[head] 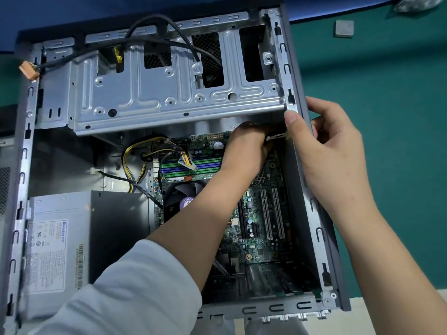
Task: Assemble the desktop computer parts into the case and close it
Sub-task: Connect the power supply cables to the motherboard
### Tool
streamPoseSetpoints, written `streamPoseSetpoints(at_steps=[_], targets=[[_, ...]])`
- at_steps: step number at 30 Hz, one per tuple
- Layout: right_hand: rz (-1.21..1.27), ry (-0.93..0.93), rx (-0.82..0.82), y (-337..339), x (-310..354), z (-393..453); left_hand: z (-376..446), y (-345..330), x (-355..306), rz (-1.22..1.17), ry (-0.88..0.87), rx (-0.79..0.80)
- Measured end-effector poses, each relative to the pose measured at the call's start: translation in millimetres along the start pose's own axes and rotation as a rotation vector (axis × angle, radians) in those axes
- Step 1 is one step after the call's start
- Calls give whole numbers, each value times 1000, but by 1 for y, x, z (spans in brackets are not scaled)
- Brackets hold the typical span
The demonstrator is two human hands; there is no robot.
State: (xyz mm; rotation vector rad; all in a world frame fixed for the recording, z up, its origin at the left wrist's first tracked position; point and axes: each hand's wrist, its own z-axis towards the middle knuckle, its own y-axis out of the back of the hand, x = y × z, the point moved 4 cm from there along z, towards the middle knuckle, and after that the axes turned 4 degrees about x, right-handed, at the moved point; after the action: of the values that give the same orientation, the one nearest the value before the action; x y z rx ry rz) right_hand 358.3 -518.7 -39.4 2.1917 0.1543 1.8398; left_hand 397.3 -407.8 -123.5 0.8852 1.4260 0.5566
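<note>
An open grey computer case (314, 213) lies on its side. Inside sit a green motherboard (263, 213), a black CPU fan (183, 197) and a silver power supply (60, 250). My left hand (244, 151) reaches under the metal drive cage (169, 93), fingers curled round a small white connector (275, 137) near the board's top right corner. My right hand (324, 151) grips the case's right wall, thumb on the inner rim and fingers outside.
Yellow and black power cables (135, 160) coil left of the RAM slots (191, 166). A loose cable with an orange plug (29, 71) hangs over the case's upper left edge. A small grey square part (344, 28) lies on the green table beyond the case.
</note>
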Motion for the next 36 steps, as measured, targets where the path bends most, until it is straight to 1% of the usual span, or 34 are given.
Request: streamPoseSetpoints(at_steps=[6,9,18,25,32,36], targets=[[23,-8,0,0,-2,0,2,1,1,36,-26,32],[27,-10,-3,0,-2,0,1,-1,2,25,-8,46],[40,-15,7,1,-3,0,0,0,3,-29,9,11],[60,-11,10,1,-2,0,1,0,4,-18,10,27],[55,-19,15,1,-3,2,2,-2,6,-26,48,42],[66,-19,14,0,-4,1,5,-4,8,32,78,75]])
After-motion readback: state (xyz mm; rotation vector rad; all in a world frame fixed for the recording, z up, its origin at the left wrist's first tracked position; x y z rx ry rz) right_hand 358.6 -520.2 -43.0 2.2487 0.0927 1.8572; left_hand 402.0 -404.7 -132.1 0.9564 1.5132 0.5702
